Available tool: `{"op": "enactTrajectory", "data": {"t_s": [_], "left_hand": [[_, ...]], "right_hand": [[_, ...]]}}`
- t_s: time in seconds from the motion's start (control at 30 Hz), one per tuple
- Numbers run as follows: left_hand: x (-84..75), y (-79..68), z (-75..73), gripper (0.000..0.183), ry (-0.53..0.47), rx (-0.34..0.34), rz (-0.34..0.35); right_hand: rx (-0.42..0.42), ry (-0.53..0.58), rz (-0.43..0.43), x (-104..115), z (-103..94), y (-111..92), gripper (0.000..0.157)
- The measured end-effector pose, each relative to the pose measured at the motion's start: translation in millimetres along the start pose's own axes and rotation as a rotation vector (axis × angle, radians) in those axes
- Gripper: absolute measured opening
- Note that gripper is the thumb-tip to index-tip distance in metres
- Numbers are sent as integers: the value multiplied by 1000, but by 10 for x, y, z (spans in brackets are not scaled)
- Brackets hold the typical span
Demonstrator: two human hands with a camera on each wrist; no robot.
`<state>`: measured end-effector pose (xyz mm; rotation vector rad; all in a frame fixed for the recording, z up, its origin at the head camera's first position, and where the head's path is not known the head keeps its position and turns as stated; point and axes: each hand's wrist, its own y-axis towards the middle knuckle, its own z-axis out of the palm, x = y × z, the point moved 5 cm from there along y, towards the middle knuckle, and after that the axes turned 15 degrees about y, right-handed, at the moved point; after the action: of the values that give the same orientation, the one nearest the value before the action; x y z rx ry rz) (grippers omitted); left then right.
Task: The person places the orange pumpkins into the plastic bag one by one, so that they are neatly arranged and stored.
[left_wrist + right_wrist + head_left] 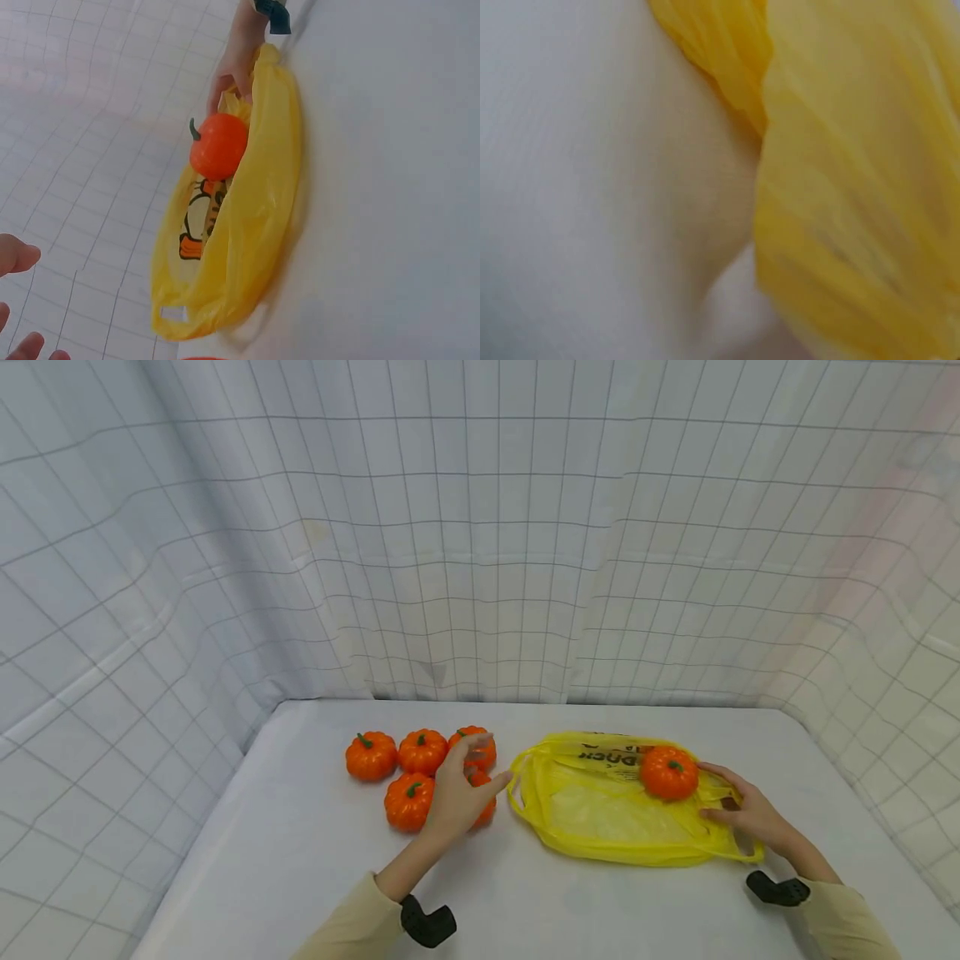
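Note:
A yellow plastic bag point(600, 806) lies spread on the table, its handles to the left and right. One small orange pumpkin point(669, 773) with a green stem sits on the right part of the bag; it also shows in the left wrist view point(219, 146). My right hand point(761, 818) is at the bag's right handle, fingers and thumb spread, the index fingertip right at the pumpkin's side. My left hand point(456, 797) reaches over a group of pumpkins, thumb and fingers apart, partly hiding the front right pumpkin point(486, 810). Yellow plastic point(840, 172) fills the right wrist view's right side.
Left of the bag, the group includes a far-left pumpkin point(371, 757), a middle back pumpkin point(422, 751) and a front left pumpkin point(408, 802). White gridded curtains point(480, 543) enclose the white table point(300, 877) at the back and sides.

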<state>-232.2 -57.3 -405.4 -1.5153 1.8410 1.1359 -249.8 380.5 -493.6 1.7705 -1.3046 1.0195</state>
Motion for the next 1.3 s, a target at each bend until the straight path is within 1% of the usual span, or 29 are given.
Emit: {"op": "enactTrajectory", "data": {"t_s": [0.13,0.27,0.43,0.53,0.67,0.83,0.97,1.13,1.3], "left_hand": [[117,-14,-172,51,-12,-44,0],[210,-27,-327,52,-4,-61,-3],[353,-32,-512,51,43,-91,-40],[450,-44,-623,49,69,-120,-68],[582,-55,-769,49,79,-179,-84],[795,-59,-940,44,101,-287,-100],[957,-57,-1040,42,154,-357,-99],[1123,-58,-1131,43,198,-419,-112],[1273,-43,-1204,42,223,-446,-161]], "right_hand": [[-2,-6,-12,-7,-7,3,70],[-2,-5,-14,-2,-7,4,70],[-4,-26,6,-7,-8,8,71],[-5,-18,-2,-9,-7,2,70],[-5,7,-31,2,-3,-9,70],[-4,2,-45,12,3,-9,70],[0,12,-56,13,9,-11,69],[3,23,-70,9,17,-16,69],[1,7,-62,18,14,-17,68]]}}
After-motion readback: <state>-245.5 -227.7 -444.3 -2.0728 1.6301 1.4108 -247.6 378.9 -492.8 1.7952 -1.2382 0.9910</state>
